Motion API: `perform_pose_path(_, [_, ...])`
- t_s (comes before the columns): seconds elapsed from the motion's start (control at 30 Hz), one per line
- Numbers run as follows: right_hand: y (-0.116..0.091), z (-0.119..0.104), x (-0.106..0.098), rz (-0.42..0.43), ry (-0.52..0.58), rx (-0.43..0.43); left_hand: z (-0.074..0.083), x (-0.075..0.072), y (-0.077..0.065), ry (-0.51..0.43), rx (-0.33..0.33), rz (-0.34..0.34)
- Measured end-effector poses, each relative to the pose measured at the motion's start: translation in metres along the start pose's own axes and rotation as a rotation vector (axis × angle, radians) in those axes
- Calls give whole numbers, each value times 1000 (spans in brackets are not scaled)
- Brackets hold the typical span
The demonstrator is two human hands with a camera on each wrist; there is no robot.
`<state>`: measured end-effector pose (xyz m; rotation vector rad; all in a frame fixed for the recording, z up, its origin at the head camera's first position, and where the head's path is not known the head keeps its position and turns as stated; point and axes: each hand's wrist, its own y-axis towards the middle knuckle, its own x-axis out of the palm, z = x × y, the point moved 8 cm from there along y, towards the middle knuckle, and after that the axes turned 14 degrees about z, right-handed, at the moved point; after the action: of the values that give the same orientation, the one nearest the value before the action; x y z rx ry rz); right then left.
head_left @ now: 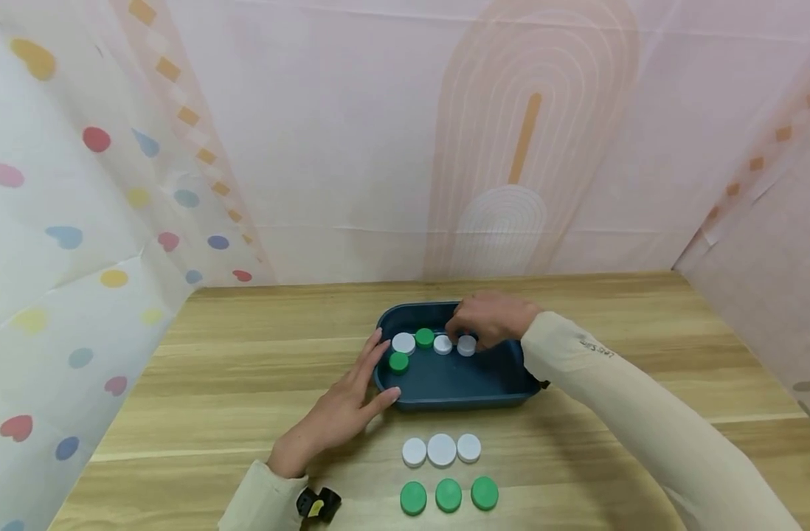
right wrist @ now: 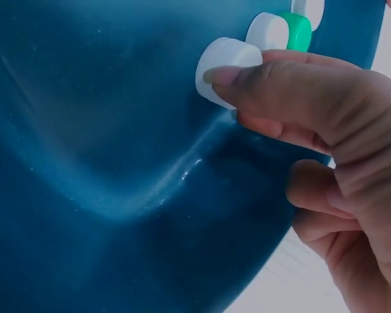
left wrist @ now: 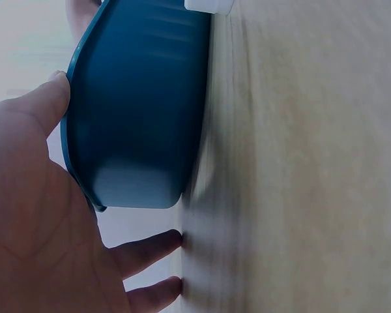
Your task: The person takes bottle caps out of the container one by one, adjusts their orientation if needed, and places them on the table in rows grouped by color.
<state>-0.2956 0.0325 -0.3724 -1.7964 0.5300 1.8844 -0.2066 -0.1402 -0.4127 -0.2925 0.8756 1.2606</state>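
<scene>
Nearest the right wrist camera, the right hand was seen with its thumb and fingertips closed on 1 white cap, which was pinched by its sides, while its remaining fingers were curled. The cap was held inside a dark blue tray, toward the far side; whether the tray's floor was touched by it could not be told. By the left hand, with fingers extended and the thumb spread apart, the tray was steadied at its left end, the thumb being laid against the rim. Just left of the pinched cap, 1 small white cap, 1 green cap and 1 larger white cap were lined up, and 1 more green cap was set on the near side of the larger white cap. Outside, on the person's side of the tray, 3 white caps were arranged in a row, the middle cap being the largest, and nearer still 3 green caps were spaced in a parallel row. A black device with a yellow mark was worn at the left wrist, and the arms were covered by pale sleeves. All was set on a wood-grain table, backed by a pale cloth printed with arches.
</scene>
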Motion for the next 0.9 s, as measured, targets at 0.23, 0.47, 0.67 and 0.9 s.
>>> perform_pose_path(0.23, [1,3,5,-53,26,47,-1,-2,0,5,-2,4])
perform_pose_path(0.47, [1,4,8,-88,29,80,-1,-2,-1,6,2,6])
perform_pose_path(0.67, [2,3,10,-95,48,91,-3,-1,-2,5,0,1])
perform_pose_path(0.9, [1,4,12,-101,55,101,-3,0,-3,8,-4,-2])
